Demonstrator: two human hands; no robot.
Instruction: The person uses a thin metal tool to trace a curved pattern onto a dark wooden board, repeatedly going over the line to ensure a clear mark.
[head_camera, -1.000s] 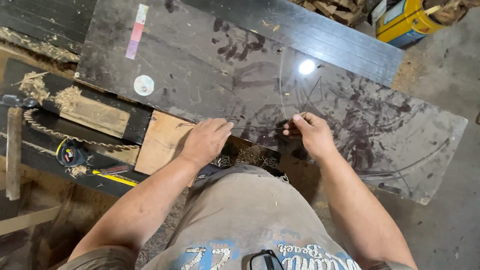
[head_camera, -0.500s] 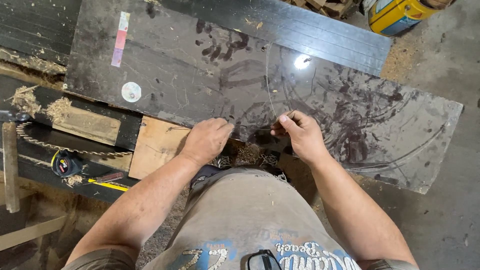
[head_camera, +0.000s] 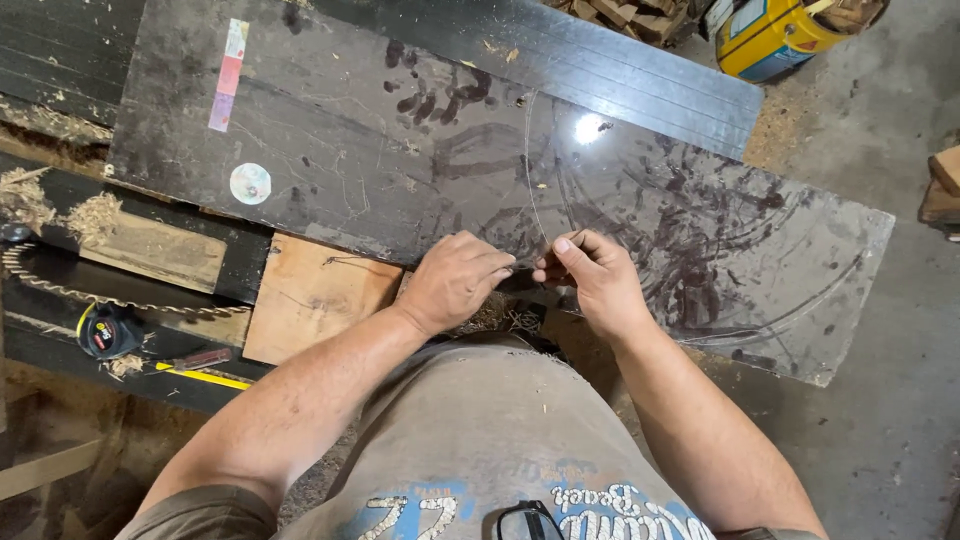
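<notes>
A long dark sheet (head_camera: 380, 170), smeared with handprints and scored with curved lines, lies across the bench in front of me. At its near edge my two hands meet. My left hand (head_camera: 455, 280) rests there with its fingers curled, knuckles up, touching the fingertips of my right hand (head_camera: 595, 280). The right thumb and forefinger pinch the near end of a thin pale line (head_camera: 532, 180), a wire or string, that runs up across the sheet. What lies under the left fingers is hidden.
A pale wood block (head_camera: 315, 295) sits left of my left hand. Further left lie a black and yellow tape measure (head_camera: 105, 332), a twisted rope (head_camera: 100, 295) and sawdust. A yellow container (head_camera: 775, 35) stands at the top right, above concrete floor (head_camera: 880, 400).
My left hand, earlier flat with spread fingers on the sheet's edge, has curled and slid right to meet my right hand. The right hand keeps its pinch.
</notes>
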